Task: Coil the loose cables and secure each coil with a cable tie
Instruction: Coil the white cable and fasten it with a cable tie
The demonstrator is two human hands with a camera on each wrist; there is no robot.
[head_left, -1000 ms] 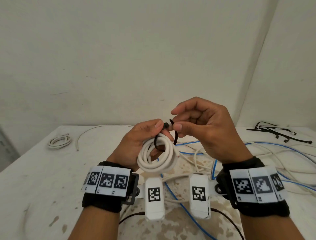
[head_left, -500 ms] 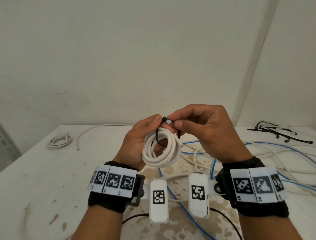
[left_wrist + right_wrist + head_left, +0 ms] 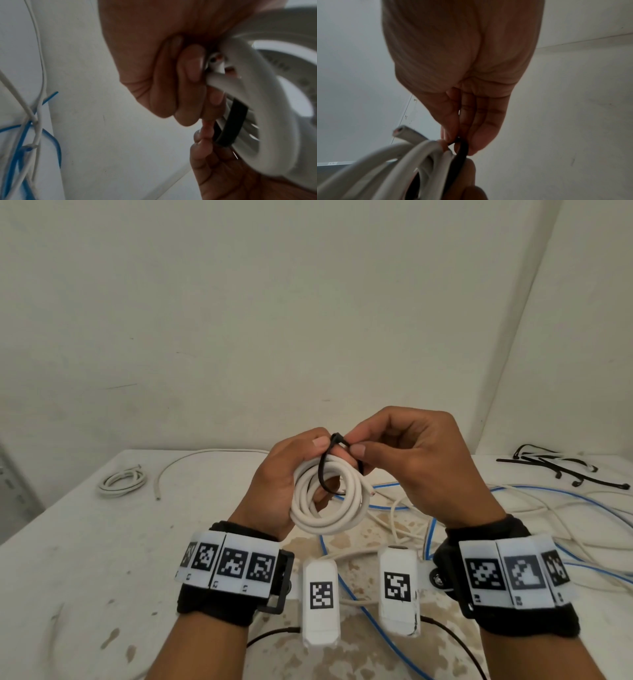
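Note:
A white cable coil (image 3: 327, 501) hangs in the air above the table, gripped at its top left by my left hand (image 3: 284, 484), thumb near the top. A black cable tie (image 3: 323, 470) loops round the coil's strands. My right hand (image 3: 407, 460) pinches the tie at its head between thumb and forefinger. In the left wrist view the coil (image 3: 274, 108) and the flat black tie (image 3: 229, 124) sit against my curled fingers. In the right wrist view the tie (image 3: 460, 152) runs under my fingertips beside the coil (image 3: 419, 155), whose cut end sticks out.
Loose blue and white cables (image 3: 513, 508) tangle on the stained white table (image 3: 85, 559) at the centre and right. A small tied white coil (image 3: 121, 482) and a loose white cable (image 3: 191, 463) lie at far left. Several black cable ties (image 3: 555, 467) lie at far right by the wall.
Both hands have lifted the coil a little higher and nearer the middle. The tie's loop now sits closer round the strands, with my right fingers at its head.

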